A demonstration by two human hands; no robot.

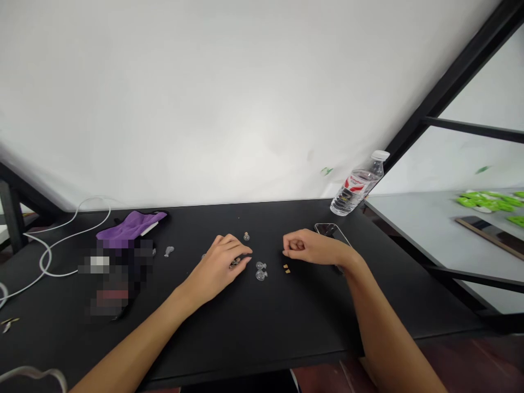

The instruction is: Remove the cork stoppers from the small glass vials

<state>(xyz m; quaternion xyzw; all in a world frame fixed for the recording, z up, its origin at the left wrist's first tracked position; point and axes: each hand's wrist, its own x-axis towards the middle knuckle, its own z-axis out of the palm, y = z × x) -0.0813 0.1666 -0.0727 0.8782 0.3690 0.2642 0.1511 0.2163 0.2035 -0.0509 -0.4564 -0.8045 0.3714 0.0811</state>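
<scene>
My left hand [224, 262] rests palm down on the black table, its thumb and forefinger apart. A few tiny corked glass bottles [234, 262] show under its curved fingers. Just right of it lie two tiny clear glass bottles [261, 271] without visible corks. Two small tan corks [286, 268] are on the tabletop between those bottles and my right hand [307, 247]. That hand is closed with its fingers curled; whatever it may hold is hidden. One more corked bottle [246, 236] stands farther back, and a small clear glass piece [169, 251] lies to the left.
A phone [332, 231] lies partly behind my right forearm. A water bottle [358, 185] stands against the wall at the back right. At left are a purple cloth pouch [130, 226], a pixelated patch and a white cable [49, 256]. Black metal bars frame the right side.
</scene>
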